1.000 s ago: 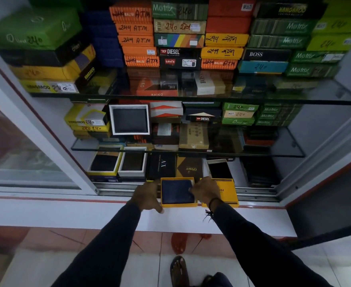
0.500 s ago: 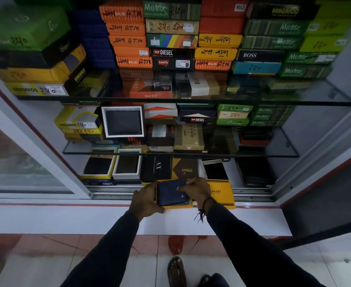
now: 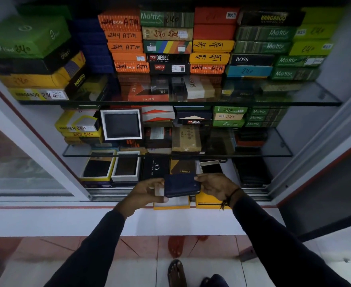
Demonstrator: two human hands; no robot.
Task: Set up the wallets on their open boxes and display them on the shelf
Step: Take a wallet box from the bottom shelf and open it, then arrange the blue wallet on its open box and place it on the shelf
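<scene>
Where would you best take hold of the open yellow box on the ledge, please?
Grip the yellow box by its short side walls, coming from the front. It lies flat and open-topped, and the navy wallet held by the left hand and right hand hangs above it, blocking access from overhead.

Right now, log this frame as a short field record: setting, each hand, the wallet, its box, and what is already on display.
setting: glass-shelved cabinet stacked with wallet boxes
left hand: grips the wallet's left edge
right hand: grips the wallet's right edge
wallet: dark blue, lifted above its box
open box: yellow, on the ledge, white inside
lid: yellow, right of the box
displayed: white-framed box on the middle shelf holds a wallet
</scene>
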